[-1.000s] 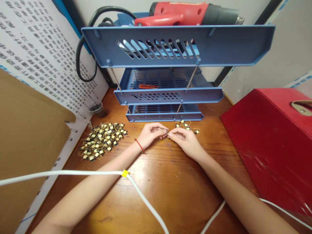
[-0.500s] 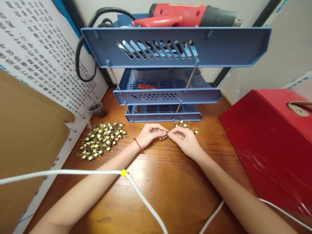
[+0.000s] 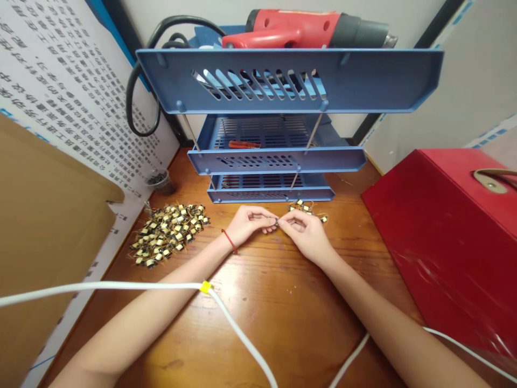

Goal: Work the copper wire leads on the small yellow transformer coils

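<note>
My left hand (image 3: 252, 220) pinches a tiny dark part, apparently a small transformer (image 3: 277, 221), between thumb and fingertips. From the other side, the thumb and index finger of my right hand (image 3: 304, 227) close on the same part. Fingers cover most of it. Behind my right hand lies a small group of transformers (image 3: 301, 205) with yellow tops, black bases and thin copper-coloured wires. A larger pile of the same transformers (image 3: 172, 230) is heaped to the left of my left hand.
A blue three-tier tray rack (image 3: 278, 195) stands behind my hands, with a red heat gun (image 3: 283, 35) on top and a red-handled tool (image 3: 244, 144) inside. A cup of dark bits (image 3: 160, 182) stands left, a red box (image 3: 440, 231) right. A white cable (image 3: 242, 331) crosses in front.
Both hands stay almost in place, fingertips still together on the small part. The view shifts very slightly.
</note>
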{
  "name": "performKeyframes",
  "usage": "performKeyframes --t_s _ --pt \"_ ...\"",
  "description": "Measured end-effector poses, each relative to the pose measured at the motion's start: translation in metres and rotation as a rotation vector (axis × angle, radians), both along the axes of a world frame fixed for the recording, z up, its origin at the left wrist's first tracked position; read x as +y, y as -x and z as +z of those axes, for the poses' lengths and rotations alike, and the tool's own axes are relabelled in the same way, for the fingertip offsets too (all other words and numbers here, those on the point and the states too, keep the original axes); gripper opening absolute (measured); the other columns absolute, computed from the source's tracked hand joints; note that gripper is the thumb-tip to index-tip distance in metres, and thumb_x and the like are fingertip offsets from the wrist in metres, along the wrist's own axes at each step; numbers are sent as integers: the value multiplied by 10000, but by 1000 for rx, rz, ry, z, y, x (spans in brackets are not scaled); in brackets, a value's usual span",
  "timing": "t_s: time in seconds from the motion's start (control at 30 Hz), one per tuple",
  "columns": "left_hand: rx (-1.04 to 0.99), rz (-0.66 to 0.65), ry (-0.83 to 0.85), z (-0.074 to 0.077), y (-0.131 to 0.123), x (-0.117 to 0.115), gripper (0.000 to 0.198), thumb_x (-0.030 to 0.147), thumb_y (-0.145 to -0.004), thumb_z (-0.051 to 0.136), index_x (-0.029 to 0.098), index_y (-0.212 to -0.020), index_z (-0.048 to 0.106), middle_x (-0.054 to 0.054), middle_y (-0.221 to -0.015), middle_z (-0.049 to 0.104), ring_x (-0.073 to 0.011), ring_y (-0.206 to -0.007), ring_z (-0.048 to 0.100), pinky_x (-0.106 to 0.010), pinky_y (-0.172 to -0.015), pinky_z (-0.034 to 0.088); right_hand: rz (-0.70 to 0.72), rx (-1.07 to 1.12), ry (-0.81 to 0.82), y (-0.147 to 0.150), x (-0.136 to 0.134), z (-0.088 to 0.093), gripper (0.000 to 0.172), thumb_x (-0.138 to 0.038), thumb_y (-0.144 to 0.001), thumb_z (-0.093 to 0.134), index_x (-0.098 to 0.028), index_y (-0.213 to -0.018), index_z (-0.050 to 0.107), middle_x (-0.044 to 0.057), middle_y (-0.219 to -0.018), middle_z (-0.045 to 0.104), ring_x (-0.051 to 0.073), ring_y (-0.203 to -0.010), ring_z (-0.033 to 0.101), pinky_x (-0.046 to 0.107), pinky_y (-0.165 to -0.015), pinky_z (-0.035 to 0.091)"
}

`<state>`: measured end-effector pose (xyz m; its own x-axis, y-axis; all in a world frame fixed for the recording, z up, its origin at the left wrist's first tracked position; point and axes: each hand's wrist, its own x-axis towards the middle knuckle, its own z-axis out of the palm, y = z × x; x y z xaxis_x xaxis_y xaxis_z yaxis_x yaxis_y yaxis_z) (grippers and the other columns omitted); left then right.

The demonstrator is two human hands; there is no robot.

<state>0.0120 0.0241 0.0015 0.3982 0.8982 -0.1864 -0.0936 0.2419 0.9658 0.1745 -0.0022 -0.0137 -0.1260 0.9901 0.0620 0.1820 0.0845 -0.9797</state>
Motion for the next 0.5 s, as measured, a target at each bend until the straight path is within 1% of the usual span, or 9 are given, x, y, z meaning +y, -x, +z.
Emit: performKeyframes --t_s 0.13,0.33,0.5 --pt "20 -25 -17 -2 1 1 219 250 -566 742 88 -707 697 -52 -599 678 -108 -529 582 -231 -554 476 16 2 33 1 -1 2 188 -352 -721 623 -167 -689 620 34 -653 638 154 -612 593 289 -604 490" --pt "13 -50 -1 -2 2 2 205 248 -577 735 87 -698 694 -51 -593 673 -102 -521 569 -229 -550 459 -19 15 29 -1 0 0 189 -359 -703 645 -172 -701 624 34 -665 636 158 -624 592 292 -614 495" --pt "29 -58 12 0 2 0 196 238 -580 731 86 -694 686 -46 -589 669 -97 -515 563 -223 -541 449 23 -10 10 -5 3 -3 145 -322 -744 612 -178 -733 608 28 -716 623 155 -680 583 287 -658 484"
